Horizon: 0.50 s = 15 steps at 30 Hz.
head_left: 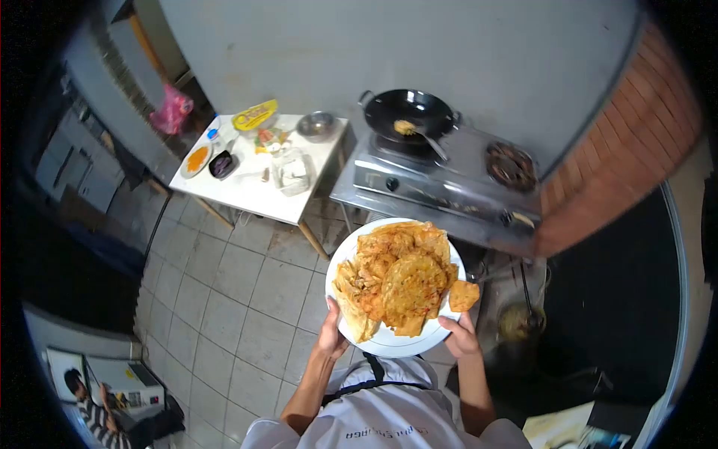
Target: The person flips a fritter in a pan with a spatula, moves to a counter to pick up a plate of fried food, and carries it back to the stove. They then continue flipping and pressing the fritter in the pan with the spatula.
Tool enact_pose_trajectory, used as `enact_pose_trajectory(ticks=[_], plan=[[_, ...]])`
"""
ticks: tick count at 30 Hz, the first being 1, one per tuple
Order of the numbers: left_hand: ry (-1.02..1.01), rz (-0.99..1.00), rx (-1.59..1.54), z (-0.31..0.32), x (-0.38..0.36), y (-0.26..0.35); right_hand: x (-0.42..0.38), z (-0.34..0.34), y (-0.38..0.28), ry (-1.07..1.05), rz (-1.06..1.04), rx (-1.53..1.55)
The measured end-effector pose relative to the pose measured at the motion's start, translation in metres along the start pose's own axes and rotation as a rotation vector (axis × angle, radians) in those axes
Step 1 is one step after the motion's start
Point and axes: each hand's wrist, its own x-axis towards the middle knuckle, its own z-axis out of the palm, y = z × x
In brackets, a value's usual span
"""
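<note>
A white plate [396,348] piled with golden fried food [415,288] is held in front of my body. My left hand [331,329] grips its lower left rim, and my right hand [461,337] grips the lower right rim, thumbs on top and the other fingers mostly hidden beneath. One small fried piece [464,296] lies at the right edge, partly over the rim. Beyond the plate, a black wok [396,112] sits on the left burner of a gas stove [441,187], with a metal utensil [430,142] and a bit of fried food in it.
At left, a white table [254,194] bears a steel bowl [317,126], a clear container [290,172], a yellow packet [255,115], a small black dish [222,165] and a plate of orange food [196,161]. A pot [520,323] stands right of me. Another person [97,411] is at lower left.
</note>
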Motion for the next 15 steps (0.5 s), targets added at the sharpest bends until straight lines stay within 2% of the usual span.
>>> enact_pose_trajectory(ticks=[4,6,8,9,10,12,15], plan=[[0.103,0.101,-0.041,-0.014,0.011,0.042,0.057,0.047,-0.008,-0.142,0.084,-0.040],[0.137,0.088,-0.048,-0.016,0.011,0.070,0.076,0.064,-0.015,-0.126,0.196,-0.097],[0.115,0.100,-0.081,-0.014,0.016,0.092,0.091,0.085,-0.022,-0.151,0.209,-0.100],[0.044,0.097,-0.104,-0.025,-0.018,0.096,0.052,0.112,-0.017,-0.148,0.144,-0.123],[0.042,0.084,-0.110,-0.027,-0.022,0.098,0.047,0.116,-0.016,-0.151,0.101,-0.145],[0.002,0.064,-0.082,-0.032,-0.022,0.099,0.039,0.114,-0.017,-0.147,0.071,-0.159],[-0.120,-0.089,-0.055,-0.065,-0.006,0.099,0.019,0.112,-0.006,-0.119,0.054,-0.152]])
